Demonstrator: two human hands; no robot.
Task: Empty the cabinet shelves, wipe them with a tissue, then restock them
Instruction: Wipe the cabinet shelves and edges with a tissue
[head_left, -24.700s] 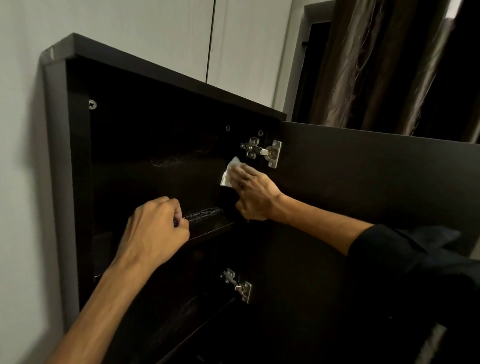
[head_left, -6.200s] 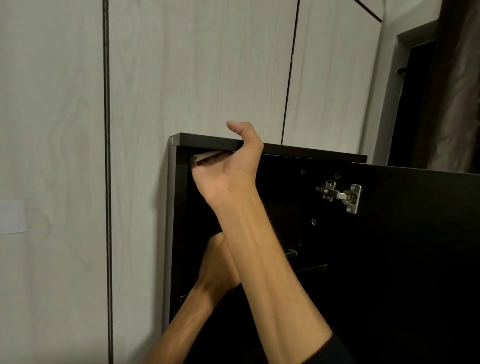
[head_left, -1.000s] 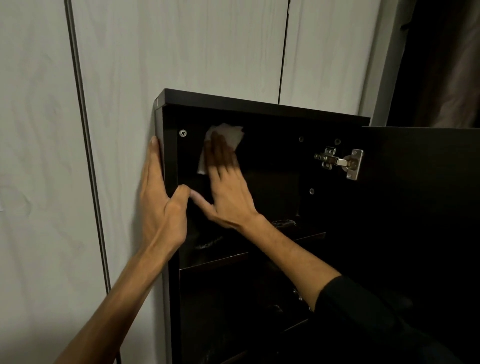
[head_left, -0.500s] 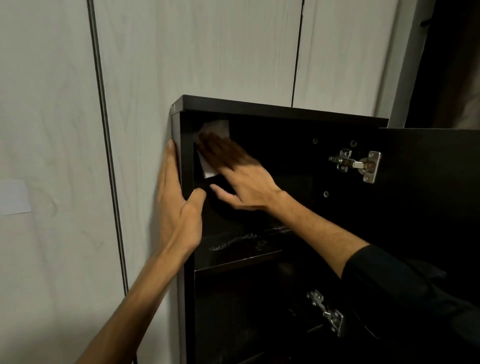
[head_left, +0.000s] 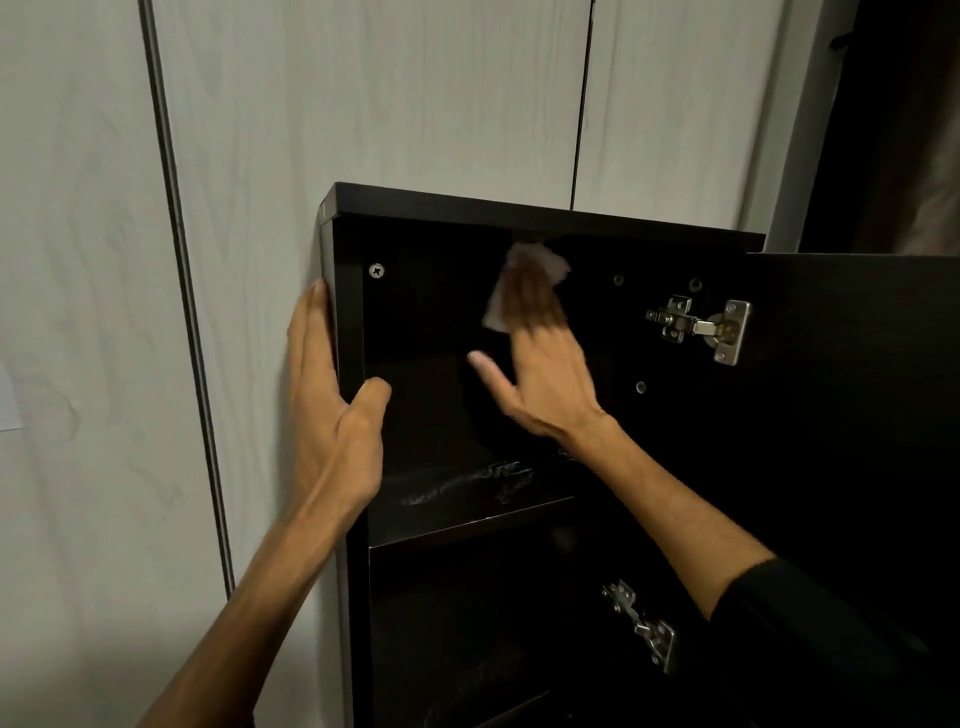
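A dark wall cabinet (head_left: 545, 213) stands with its door (head_left: 852, 415) swung open to the right. My right hand (head_left: 540, 374) reaches into the top compartment and presses a white tissue (head_left: 535, 270) flat against the back panel, fingers spread and blurred with motion. My left hand (head_left: 332, 395) rests flat on the cabinet's left side panel, thumb hooked around its front edge. The upper shelf (head_left: 467, 514) below my right hand holds nothing and shows pale dusty streaks. The compartment beneath is dark; its contents cannot be made out.
Two metal hinges (head_left: 701, 327) (head_left: 644, 629) sit on the right inner wall. A screw head (head_left: 376, 270) shows at the top left inside. Pale wood-grain wall panels (head_left: 415, 104) surround the cabinet, and dark curtains (head_left: 909, 130) hang at the far right.
My right hand has swept the tissue from the upper left corner of the compartment rightwards to the middle of the back panel. My left hand stays on the cabinet's side.
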